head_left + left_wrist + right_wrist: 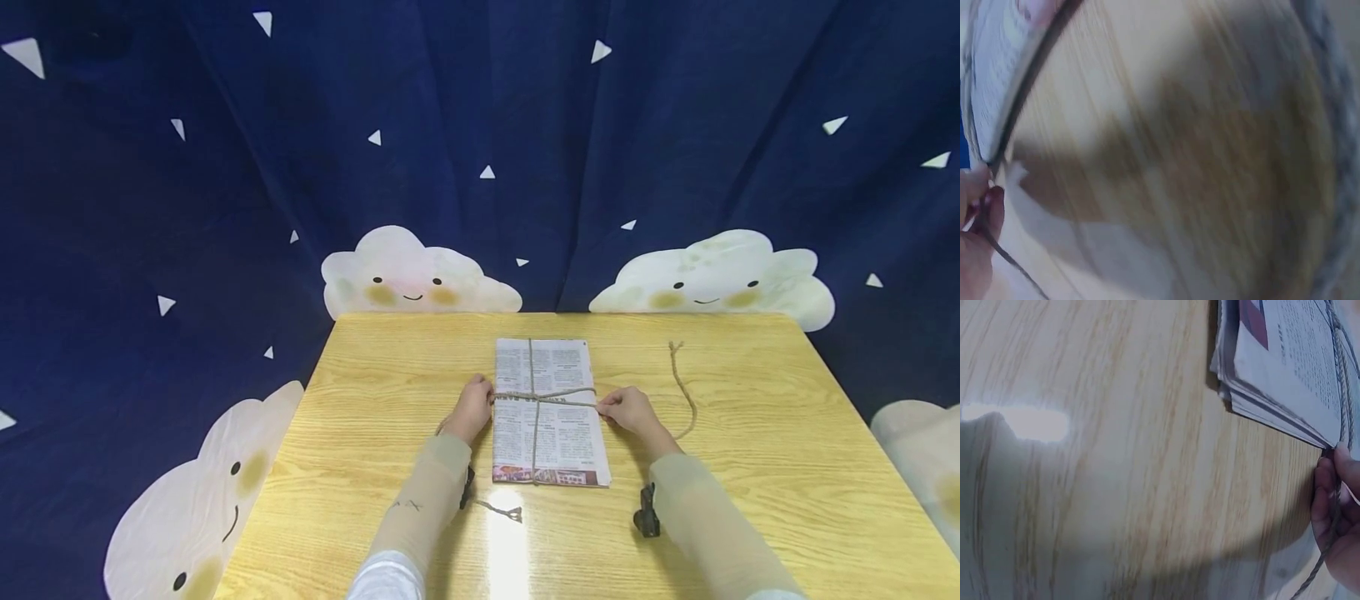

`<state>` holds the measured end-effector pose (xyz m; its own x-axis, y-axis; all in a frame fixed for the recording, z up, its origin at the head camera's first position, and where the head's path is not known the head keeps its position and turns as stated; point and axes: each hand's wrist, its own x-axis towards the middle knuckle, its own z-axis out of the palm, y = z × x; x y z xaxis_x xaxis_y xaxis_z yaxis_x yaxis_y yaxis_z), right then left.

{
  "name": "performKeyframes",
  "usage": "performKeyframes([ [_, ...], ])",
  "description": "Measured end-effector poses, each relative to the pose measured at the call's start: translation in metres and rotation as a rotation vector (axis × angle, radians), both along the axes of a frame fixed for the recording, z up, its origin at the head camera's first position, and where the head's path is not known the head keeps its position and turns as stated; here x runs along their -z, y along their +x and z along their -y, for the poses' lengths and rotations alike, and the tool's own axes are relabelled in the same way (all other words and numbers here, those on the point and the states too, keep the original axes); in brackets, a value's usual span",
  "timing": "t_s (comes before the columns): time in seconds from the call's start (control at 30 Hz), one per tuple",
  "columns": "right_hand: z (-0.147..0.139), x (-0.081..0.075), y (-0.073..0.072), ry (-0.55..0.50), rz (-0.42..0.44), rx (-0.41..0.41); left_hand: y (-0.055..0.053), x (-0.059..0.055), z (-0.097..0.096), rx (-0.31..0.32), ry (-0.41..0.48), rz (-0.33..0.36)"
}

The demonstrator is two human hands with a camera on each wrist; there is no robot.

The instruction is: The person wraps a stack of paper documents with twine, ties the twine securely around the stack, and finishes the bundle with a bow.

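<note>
A stack of folded newspapers [570, 454] lies flat on the table, with brown twine [532, 362] running lengthwise over it and crossing other strands near its middle. At the stack's left edge my left hand [472, 410] pinches the twine between thumb and finger; the left wrist view shows the cord [1013, 265] trailing from those fingers. On the opposite edge, my right hand [634, 410] pinches the crosswise twine. In the right wrist view, the thumb lies by the newspaper edge [1285, 419] and a cord [1313, 575] hangs down across the palm.
One loose twine end [681, 383] curves over the wooden table [780, 467] right of my right hand. Another frayed end [502, 510] lies in front of the stack, near my left forearm. A dark blue curtain [450, 100] with cloud shapes hangs behind the table.
</note>
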<state>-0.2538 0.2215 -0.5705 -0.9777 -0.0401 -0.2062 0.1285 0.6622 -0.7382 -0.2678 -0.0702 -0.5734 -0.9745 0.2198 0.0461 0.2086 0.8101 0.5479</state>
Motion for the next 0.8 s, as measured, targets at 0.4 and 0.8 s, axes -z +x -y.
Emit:
performKeyframes([
  [0.4, 0.001, -0.005, 0.004, 0.162, -0.147, -0.069, 0.004, 0.004, -0.009, 0.048, 0.029, -0.175],
  [0.8, 0.015, -0.012, 0.004, 0.251, -0.276, -0.079, 0.012, -0.005, -0.025, 0.071, -0.055, -0.225],
])
